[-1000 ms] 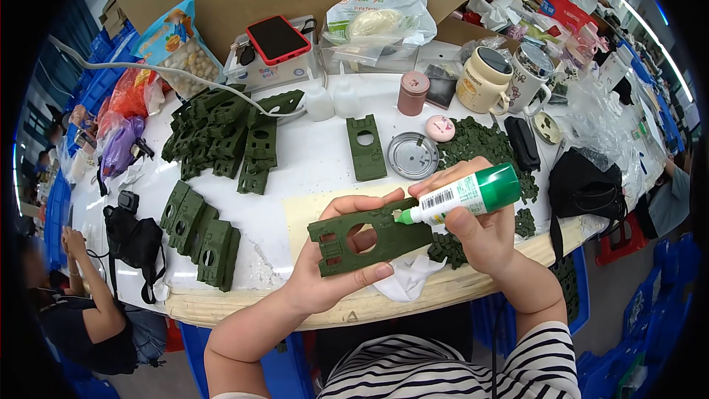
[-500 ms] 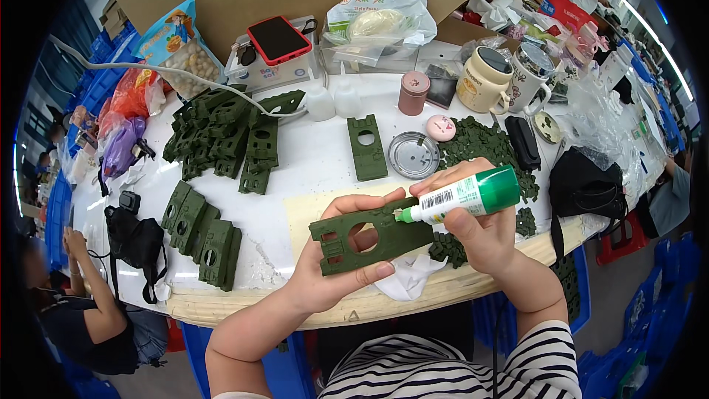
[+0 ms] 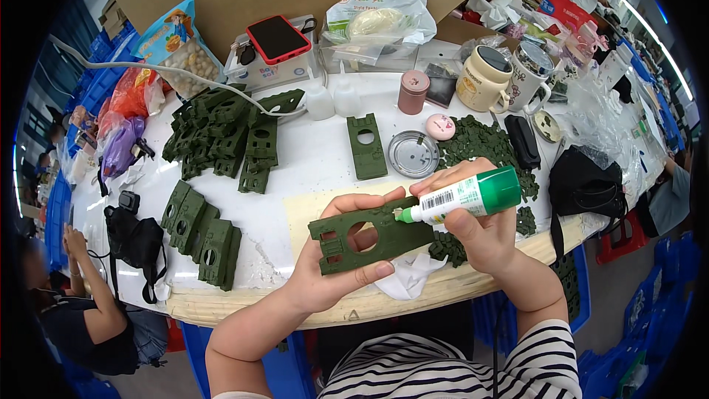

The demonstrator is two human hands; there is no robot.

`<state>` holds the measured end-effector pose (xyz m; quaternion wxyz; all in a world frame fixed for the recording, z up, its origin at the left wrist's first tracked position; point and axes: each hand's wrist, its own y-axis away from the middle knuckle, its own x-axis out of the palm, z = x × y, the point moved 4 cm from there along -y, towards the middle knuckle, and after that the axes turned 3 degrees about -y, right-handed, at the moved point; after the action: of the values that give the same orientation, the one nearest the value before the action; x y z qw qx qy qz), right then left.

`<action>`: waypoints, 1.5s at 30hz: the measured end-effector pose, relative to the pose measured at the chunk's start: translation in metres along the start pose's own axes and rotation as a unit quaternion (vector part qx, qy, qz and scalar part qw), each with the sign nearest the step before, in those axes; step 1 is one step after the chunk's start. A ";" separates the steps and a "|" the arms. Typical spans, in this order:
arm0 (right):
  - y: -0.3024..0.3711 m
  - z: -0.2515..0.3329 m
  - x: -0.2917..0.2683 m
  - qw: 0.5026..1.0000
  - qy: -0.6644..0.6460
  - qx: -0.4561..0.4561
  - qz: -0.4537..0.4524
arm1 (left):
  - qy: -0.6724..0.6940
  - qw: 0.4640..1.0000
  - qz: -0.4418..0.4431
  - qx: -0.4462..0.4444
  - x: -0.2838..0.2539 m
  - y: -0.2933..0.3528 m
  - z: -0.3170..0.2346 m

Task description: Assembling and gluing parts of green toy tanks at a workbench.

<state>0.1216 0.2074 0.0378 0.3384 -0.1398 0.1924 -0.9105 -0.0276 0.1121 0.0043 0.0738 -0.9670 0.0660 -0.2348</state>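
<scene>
My left hand (image 3: 317, 278) is closed around a dark green plastic toy tank hull (image 3: 336, 240), which has a large round hole and small square openings. My right hand (image 3: 484, 240) grips a white glue bottle (image 3: 454, 199) with a green base, held almost level. Its green nozzle tip touches the hull's upper right part, at a pale spot. Under my hands lie a cream sheet (image 3: 299, 210) and a crumpled white tissue (image 3: 406, 278). One more green hull (image 3: 367, 149) lies flat beyond my hands, beside a round metal lid (image 3: 413, 155).
Stacked green hulls (image 3: 221, 129) and a shorter row of hulls (image 3: 203, 233) stand at left. Small green pieces (image 3: 480, 148) are heaped at right near mugs (image 3: 484, 77) and a black bag (image 3: 588, 186). A red phone (image 3: 279, 38) rests on a box behind. Another person (image 3: 88, 318) sits at far left.
</scene>
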 end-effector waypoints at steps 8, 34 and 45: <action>0.002 -0.004 -0.004 1.000 0.026 -0.012 0.006 | 0.001 1.000 0.000 -0.004 0.000 0.001 0.000; -0.001 -0.008 -0.016 0.994 -0.088 0.047 -0.036 | 0.085 0.972 0.057 -0.212 0.007 0.009 0.009; 0.003 -0.010 -0.003 0.997 -0.045 0.063 -0.005 | 0.087 0.968 0.117 -0.203 0.015 0.008 0.012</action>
<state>0.1217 0.2097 0.0276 0.3500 -0.1602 0.1187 -0.9153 -0.0093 0.1026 -0.0007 -0.1028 -0.9234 0.2306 -0.2892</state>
